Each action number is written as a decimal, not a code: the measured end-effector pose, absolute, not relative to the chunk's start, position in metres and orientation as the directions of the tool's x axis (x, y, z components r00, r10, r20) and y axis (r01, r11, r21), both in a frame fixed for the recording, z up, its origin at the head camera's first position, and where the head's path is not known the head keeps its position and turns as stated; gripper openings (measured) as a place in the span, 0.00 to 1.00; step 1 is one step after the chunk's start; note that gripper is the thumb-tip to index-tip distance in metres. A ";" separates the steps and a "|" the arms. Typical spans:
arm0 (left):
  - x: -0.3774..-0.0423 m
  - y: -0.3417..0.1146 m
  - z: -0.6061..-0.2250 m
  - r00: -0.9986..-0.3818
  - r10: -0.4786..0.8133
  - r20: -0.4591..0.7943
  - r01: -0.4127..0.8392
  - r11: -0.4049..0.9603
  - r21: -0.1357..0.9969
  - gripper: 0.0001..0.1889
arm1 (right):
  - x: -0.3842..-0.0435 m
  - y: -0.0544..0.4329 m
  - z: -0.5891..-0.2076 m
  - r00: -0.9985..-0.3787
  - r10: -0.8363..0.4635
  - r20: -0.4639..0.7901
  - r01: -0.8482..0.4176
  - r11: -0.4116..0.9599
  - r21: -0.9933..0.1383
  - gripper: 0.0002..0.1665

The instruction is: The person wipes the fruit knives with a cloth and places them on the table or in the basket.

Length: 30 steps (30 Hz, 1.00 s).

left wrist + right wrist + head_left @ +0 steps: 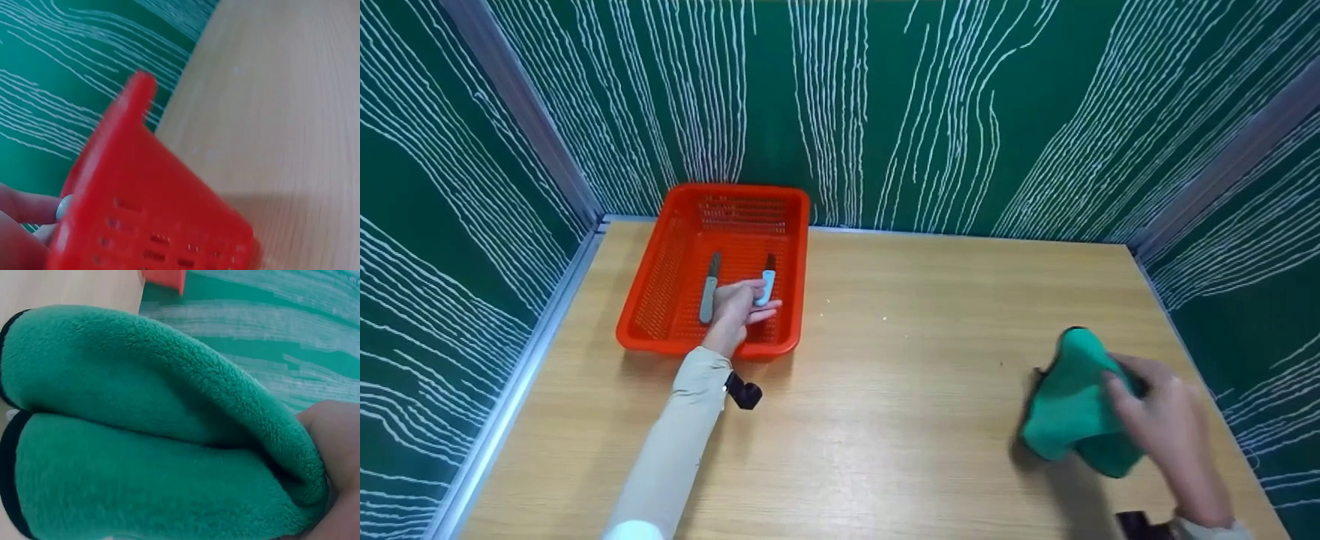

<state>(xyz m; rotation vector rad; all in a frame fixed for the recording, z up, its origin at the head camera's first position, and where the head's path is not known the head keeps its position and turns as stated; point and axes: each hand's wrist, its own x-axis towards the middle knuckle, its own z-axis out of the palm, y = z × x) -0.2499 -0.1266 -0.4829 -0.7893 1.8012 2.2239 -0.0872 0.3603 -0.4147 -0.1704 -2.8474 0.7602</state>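
Note:
In the head view my left hand (pixel 739 304) reaches over the near side of a red plastic basket (pixel 804 262). Its thumb and fingers hold a knife by its light blue handle (pixel 768 285), the dark blade pointing away from me. Beside it in the basket lies a second knife (pixel 709 296) with a grey-green handle. Over at the right, my right hand (pixel 1166 420) grips a folded green cloth (pixel 1072 405) with black edging. The fluffy cloth (pixel 140 382) fills most of the right wrist view, and part of the hand shows at its edge.
The basket stands at the back left of a wooden table (pixel 885 390). A few small white specks (pixel 884 319) lie near the table's middle. Green panels (pixel 885 112) with white wavy lines enclose the back and both sides.

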 end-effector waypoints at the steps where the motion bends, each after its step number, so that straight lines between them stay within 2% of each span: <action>1: -0.250 -0.128 -0.484 -0.845 -0.190 -0.499 -0.454 -0.237 0.859 0.17 | -0.088 0.367 -0.413 -0.974 0.164 0.159 0.066 0.868 -0.492 0.24; 6: -0.252 -0.130 -0.489 -0.835 -0.196 -0.514 -0.484 -0.183 0.856 0.16 | -0.091 0.387 -0.414 -0.956 0.173 0.235 0.060 0.904 -0.423 0.22; 11: -0.255 -0.128 -0.492 -0.831 -0.198 -0.520 -0.511 -0.097 0.854 0.15 | -0.095 0.384 -0.437 -0.942 0.159 0.297 0.039 0.926 -0.376 0.20; 16: -0.257 -0.130 -0.495 -0.820 -0.197 -0.538 -0.551 0.014 0.834 0.14 | -0.096 0.347 -0.468 -0.946 0.081 0.315 -0.070 0.895 -0.440 0.18; 19: -0.257 -0.131 -0.497 -0.823 -0.193 -0.534 -0.556 0.077 0.828 0.13 | -0.099 0.315 -0.494 -0.942 0.009 0.335 -0.147 0.887 -0.437 0.17; 22: -0.259 -0.129 -0.500 -0.824 -0.196 -0.532 -0.560 0.134 0.818 0.14 | -0.101 0.287 -0.519 -0.971 -0.063 0.232 -0.160 0.890 -0.427 0.20; 26: -0.262 -0.126 -0.505 -0.830 -0.204 -0.519 -0.555 0.220 0.802 0.15 | -0.100 0.267 -0.543 -0.996 -0.091 0.020 -0.090 0.901 -0.424 0.24; 30: -0.266 -0.126 -0.508 -0.842 -0.208 -0.497 -0.539 0.298 0.788 0.14 | -0.096 0.264 -0.552 -0.998 -0.059 -0.033 -0.039 0.901 -0.432 0.26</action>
